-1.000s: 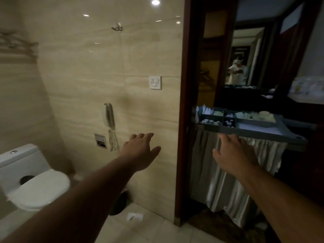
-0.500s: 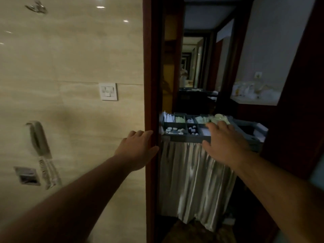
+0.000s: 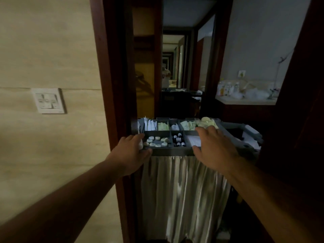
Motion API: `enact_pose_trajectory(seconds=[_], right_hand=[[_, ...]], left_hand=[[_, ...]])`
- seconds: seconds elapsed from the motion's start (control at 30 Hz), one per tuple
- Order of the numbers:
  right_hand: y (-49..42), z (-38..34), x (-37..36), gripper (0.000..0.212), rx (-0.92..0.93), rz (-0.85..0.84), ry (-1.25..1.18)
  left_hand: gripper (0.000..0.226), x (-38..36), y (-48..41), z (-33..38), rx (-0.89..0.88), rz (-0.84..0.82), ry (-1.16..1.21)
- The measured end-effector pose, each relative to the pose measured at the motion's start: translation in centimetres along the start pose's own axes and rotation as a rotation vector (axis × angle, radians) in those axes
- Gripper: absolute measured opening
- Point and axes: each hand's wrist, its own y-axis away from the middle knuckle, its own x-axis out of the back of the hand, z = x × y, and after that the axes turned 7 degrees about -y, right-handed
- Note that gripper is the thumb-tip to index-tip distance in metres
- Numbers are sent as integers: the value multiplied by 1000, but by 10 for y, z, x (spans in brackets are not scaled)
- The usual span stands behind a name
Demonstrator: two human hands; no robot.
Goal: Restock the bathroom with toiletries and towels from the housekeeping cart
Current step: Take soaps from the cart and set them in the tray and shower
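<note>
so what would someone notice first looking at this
Two bare arms reach forward through the dark wooden doorway: the left hand at the near left corner of the grey cart tray, the right hand spread open above its right side. The tray's compartments hold pale round soaps and small dark bottles, with a pleated silvery curtain hanging below.
</note>
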Motion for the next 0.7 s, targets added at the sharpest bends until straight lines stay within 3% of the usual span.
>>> enact_pose_trajectory(seconds=[0.2, 0.5, 0.7], right_hand=[[-80, 37, -27, 55, 108, 23, -45], [-143, 62, -96, 50, 125, 9, -258], [-156, 95, -151, 46, -31, -98, -427]], left_hand=[[73, -25, -71, 14, 48, -2, -47], [61, -77, -129, 13, 171, 186, 49], [54, -137, -147, 1, 185, 195, 136]])
